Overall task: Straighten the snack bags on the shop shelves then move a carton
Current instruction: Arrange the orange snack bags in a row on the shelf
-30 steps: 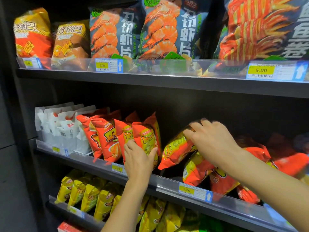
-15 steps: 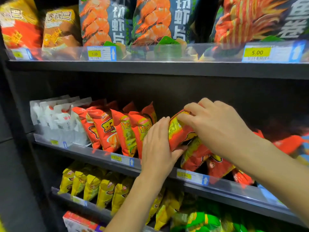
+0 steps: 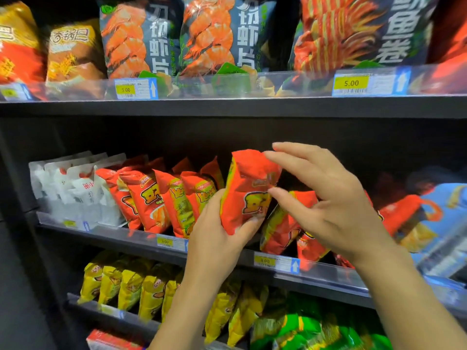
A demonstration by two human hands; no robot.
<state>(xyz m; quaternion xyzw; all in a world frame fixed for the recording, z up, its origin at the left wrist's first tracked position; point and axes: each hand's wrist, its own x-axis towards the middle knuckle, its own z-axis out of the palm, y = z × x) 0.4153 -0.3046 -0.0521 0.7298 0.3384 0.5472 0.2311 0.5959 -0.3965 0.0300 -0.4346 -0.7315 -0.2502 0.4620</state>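
On the middle shelf, white bags stand at the left end, then a row of orange bags. The left hand grips one orange snack bag from below, upright at the front edge. The right hand is at its right side, fingers straight and spread, holding nothing.

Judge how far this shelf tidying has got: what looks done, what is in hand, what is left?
Done: the row of orange bags left of the hands stands in line. In hand: the left hand grips one bag upright, the right hand open beside its top. Left: the slumped bags under the right hand need standing up, and the carton move shows no start.
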